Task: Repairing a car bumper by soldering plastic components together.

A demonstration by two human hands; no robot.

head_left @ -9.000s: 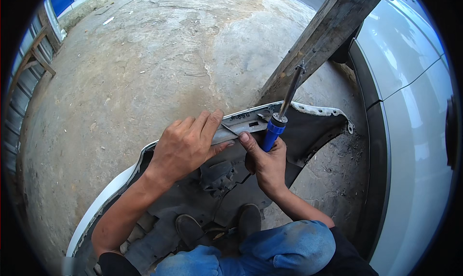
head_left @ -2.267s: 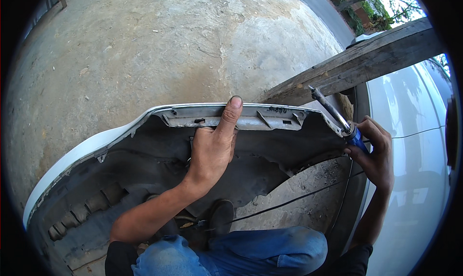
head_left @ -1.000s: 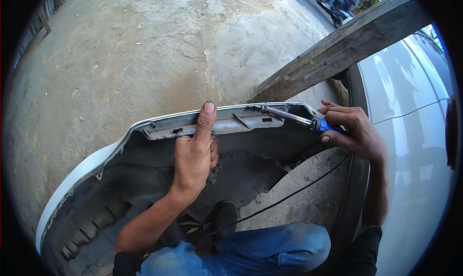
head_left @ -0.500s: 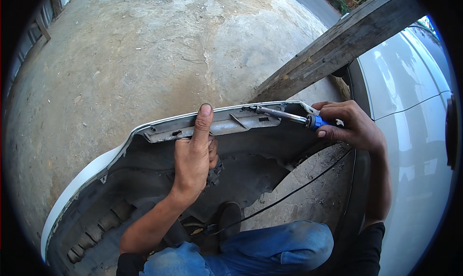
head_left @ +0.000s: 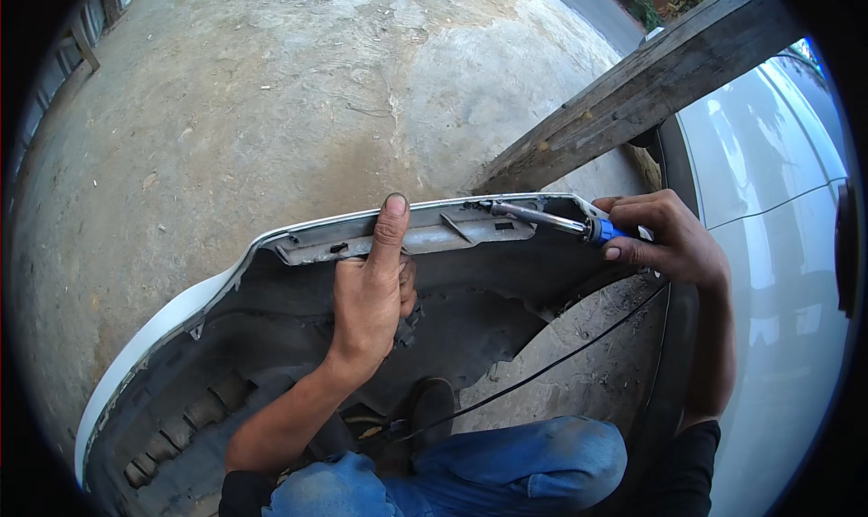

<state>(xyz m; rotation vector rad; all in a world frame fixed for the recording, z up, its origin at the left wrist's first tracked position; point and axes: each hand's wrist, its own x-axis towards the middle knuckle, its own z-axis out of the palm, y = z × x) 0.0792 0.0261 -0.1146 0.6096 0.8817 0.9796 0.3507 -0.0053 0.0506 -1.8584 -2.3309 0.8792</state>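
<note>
A white car bumper lies with its dark inner side toward me, its thin rim running across the view. My left hand is closed on the bumper's upper edge, thumb pointing up across the rim and fingers curled below a grey ledge. In my right hand is a soldering iron with a blue handle and metal barrel. Its tip points left and meets the ledge close under the rim, where the plastic looks dark and rough. Part of the handle is hidden by my fingers.
A black cord slants from near my right hand toward my shoe. A wooden post rises just beyond the bumper. At right stands a pale car body. Stained concrete floor stretches beyond the rim.
The bumper and both hands appear shifted slightly right in the view. The soldering iron's tip stays at the same dark spot on the ledge, and both grips are unchanged.
</note>
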